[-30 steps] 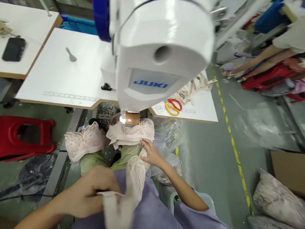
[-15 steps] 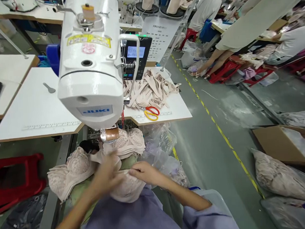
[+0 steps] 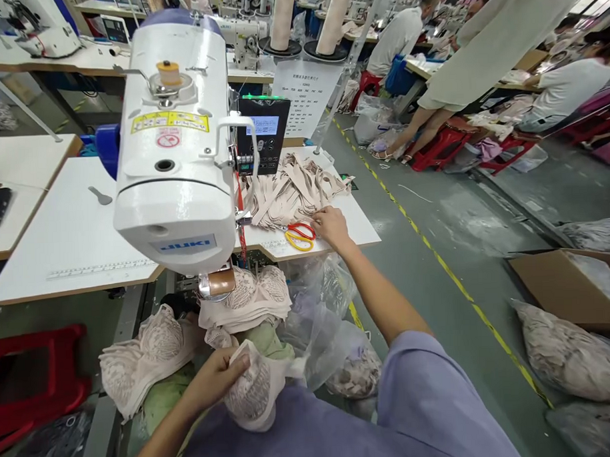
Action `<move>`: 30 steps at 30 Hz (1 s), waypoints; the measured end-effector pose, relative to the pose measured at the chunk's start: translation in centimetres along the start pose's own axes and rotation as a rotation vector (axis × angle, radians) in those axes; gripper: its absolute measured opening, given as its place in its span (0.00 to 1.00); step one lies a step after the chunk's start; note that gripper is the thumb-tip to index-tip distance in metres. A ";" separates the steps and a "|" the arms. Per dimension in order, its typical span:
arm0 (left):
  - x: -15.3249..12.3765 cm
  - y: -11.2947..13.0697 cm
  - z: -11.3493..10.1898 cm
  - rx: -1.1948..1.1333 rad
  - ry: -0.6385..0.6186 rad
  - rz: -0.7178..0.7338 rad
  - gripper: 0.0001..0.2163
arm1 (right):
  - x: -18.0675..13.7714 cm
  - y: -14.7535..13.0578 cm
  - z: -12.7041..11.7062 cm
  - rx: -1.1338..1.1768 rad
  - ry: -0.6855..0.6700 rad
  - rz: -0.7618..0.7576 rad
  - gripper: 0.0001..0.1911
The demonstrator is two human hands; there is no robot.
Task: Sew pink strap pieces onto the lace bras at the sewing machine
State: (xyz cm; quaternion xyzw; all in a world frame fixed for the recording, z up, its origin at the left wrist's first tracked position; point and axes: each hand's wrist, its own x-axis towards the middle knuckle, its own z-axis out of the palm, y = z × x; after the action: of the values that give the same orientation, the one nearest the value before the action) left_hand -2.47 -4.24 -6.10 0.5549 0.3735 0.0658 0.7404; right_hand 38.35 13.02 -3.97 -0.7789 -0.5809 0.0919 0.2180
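My left hand is closed on the upper edge of a beige lace bra, pinched between thumb and fingers above my lap. One cup of it faces up, and a pale band stretches off to the right. My right hand reaches onto the sewing table, fingertips drawn together at the front right edge of a heap of beige fabric strips. Just left of those fingers lie scissors with red and yellow handles. A stack of lace bras sits under the sewing machine's arm, and more lace bras lie at the left.
The white sewing machine stands over the work, with a lit control panel beside it. Plastic bags hang below the table edge. A red stool is at the left. Co-workers sit across the aisle.
My right hand has left the bra and moved up and right to the fabric strips. My left hand now holds the bra alone, with one cup turned up. The view has tilted upward.
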 end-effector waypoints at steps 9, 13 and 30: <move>-2.8 4.8 -1.1 0.308 0.320 0.235 0.19 | -14.3 -8.0 -3.1 0.356 -0.527 -0.437 0.12; -3.8 6.7 0.5 0.459 0.305 0.380 0.11 | -20.8 -13.6 -2.2 0.233 -0.895 -0.879 0.08; -4.4 3.3 -4.2 0.183 -0.168 0.023 0.20 | -15.4 -5.9 1.4 1.301 -0.686 0.217 0.09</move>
State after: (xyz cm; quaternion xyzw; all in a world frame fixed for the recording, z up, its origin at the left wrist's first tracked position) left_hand -7.16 -1.97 -1.58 0.6278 0.3082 -0.0068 0.7147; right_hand 27.94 0.14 -4.25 -0.4729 -0.3645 0.6765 0.4311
